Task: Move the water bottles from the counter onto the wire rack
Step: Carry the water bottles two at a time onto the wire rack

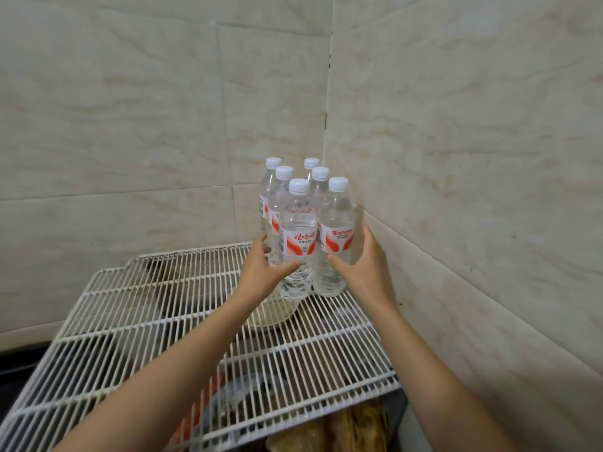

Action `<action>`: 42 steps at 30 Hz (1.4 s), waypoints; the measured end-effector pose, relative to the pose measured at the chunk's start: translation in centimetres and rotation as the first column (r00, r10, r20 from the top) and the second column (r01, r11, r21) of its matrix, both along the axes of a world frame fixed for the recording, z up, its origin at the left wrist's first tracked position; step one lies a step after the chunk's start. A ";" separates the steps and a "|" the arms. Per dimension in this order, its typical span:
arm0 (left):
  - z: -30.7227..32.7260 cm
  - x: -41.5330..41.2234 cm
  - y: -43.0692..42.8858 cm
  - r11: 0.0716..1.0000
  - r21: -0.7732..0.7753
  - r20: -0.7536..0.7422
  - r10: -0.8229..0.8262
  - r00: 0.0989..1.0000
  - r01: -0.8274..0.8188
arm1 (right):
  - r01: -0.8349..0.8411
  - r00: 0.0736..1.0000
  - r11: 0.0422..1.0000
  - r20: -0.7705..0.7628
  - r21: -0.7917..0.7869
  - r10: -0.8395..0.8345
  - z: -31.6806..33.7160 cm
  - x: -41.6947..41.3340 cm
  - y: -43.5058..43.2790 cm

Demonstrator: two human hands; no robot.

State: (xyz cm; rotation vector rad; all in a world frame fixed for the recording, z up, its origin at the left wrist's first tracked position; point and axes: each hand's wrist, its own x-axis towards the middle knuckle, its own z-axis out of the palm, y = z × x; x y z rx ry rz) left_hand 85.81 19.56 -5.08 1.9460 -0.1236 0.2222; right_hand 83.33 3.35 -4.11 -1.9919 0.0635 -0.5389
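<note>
Several clear water bottles with white caps and red-and-white labels stand upright in two rows at the far right corner of the white wire rack [137, 324]. My left hand [264, 272] wraps the lower part of the front left bottle [297, 243], thumb across its front. My right hand [362, 265] cups the front right bottle [337, 236] from its right side, with the thumb on the front. Both front bottles rest on the rack. The rear bottles [273, 187] stand behind, partly hidden.
Tiled walls meet in a corner right behind the bottles. Under the rack lie a pale bowl [270, 316], dark cookware and brownish food [355, 429] at the lower right. A dark counter edge [19, 357] shows at the left.
</note>
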 end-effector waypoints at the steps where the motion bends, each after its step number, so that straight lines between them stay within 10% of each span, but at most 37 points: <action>1: -0.2 -0.5 0.5 1.000 0.008 -0.016 0.029 0.999 -0.029 | 0.021 1.000 0.999 0.007 -0.039 -0.021 -0.4 -0.5 0.4; 10: -1.5 -7.1 7.1 0.929 -0.002 0.029 0.370 0.928 -0.370 | -0.196 0.971 0.950 0.088 -0.243 0.222 -3.1 -3.7 7.3; 24: -2.2 -29.6 24.6 0.503 -0.080 0.078 0.864 0.498 -0.860 | -0.710 0.654 0.643 0.071 -0.287 0.753 -0.4 -15.2 24.8; 42: -11.4 -76.7 31.4 -0.184 0.048 -0.131 0.973 -0.189 -0.982 | -0.920 0.085 -0.047 -0.314 -0.390 0.946 -11.2 -51.2 42.0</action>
